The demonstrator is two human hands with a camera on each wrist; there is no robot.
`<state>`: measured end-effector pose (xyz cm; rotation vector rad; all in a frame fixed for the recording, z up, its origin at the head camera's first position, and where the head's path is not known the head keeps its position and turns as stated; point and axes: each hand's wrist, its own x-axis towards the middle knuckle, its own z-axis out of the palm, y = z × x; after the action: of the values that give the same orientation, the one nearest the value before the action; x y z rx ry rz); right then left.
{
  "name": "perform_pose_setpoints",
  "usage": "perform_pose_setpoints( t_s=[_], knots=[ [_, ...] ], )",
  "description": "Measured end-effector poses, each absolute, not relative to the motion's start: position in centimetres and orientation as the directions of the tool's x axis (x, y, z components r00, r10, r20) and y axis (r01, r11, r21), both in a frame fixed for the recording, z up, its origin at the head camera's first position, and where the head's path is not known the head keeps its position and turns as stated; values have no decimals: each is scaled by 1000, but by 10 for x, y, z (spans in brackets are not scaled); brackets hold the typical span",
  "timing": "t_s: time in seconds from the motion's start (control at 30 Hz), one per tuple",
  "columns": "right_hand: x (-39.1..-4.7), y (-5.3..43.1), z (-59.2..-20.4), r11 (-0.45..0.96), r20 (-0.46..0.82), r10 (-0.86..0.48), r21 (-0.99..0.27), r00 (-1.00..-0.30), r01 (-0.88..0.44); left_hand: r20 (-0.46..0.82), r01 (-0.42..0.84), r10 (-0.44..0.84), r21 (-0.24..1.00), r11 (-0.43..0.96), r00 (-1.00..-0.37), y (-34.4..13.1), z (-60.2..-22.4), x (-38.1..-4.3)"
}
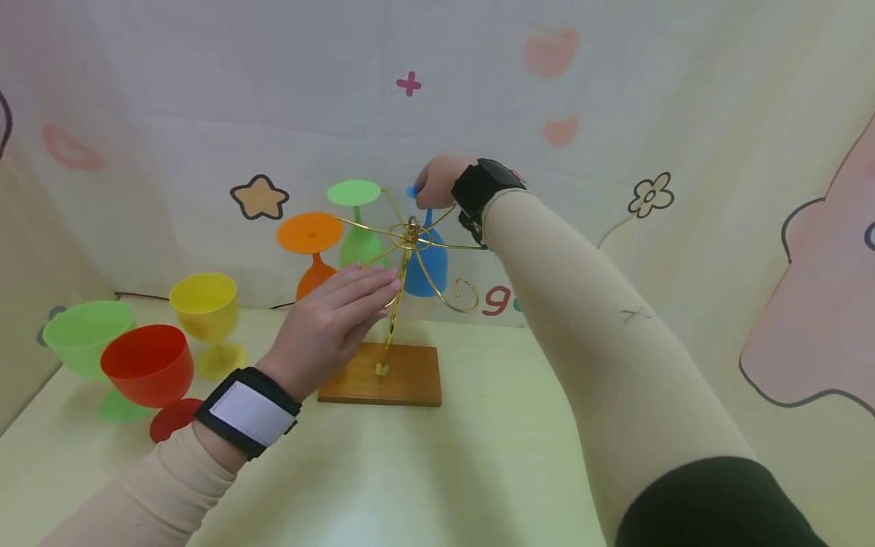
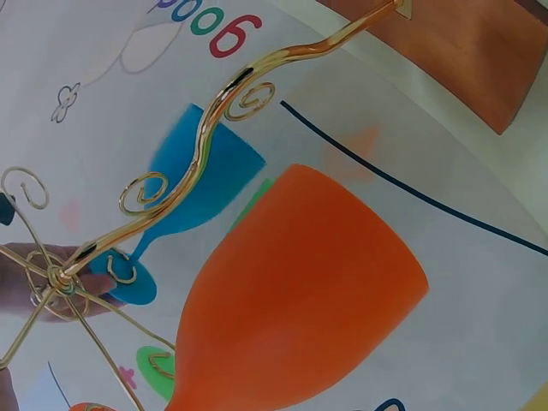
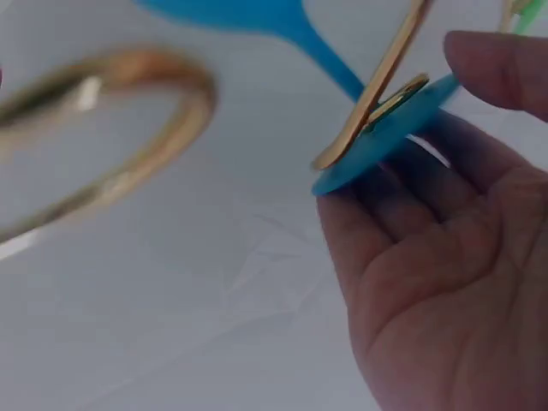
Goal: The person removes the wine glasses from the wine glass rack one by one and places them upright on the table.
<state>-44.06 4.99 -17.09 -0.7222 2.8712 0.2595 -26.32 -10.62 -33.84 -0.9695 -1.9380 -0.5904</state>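
Note:
A gold wire goblet rack [image 1: 391, 330] with curled arms rises from a brown wooden base [image 1: 417, 376]. At the rack's far right, my right hand [image 1: 440, 181] holds the round foot of an upside-down blue goblet [image 1: 431, 273]. In the right wrist view, the fingers [image 3: 428, 193] lie under that foot [image 3: 390, 137], the thumb is at its edge, and a gold hook lies against its other face. My left hand [image 1: 331, 323], fingers straight and together, is beside the rack's post. Orange [image 1: 311, 232] and light green [image 1: 358, 247] goblets hang upside down at the rack's left.
Upright goblets stand on the pale table [image 1: 492, 463] at the left: yellow [image 1: 208, 315], red [image 1: 146, 372] and light green [image 1: 82, 342]. A printed white cloth [image 1: 307, 91] hangs close behind the rack. Bare rack arms with a curled end [image 1: 467, 296] reach toward the right.

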Motion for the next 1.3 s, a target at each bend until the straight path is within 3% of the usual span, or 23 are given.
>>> perform_pose_setpoints(
  t_s=[0.4, 0.9, 1.3],
  knots=[
    [-457, 65, -176, 844, -286, -437, 197, -853, -498, 853, 802, 405, 28, 597, -330, -105, -339, -263],
    [-455, 84, -171, 839, -269, -482, 131, -834, -528, 853, 800, 401, 31, 599, -334, -103, -339, -266],
    [-421, 47, -158, 750, -261, -547, 271, -795, -604, 858, 798, 383, 50, 600, -342, -105, -339, -269]
  ],
)
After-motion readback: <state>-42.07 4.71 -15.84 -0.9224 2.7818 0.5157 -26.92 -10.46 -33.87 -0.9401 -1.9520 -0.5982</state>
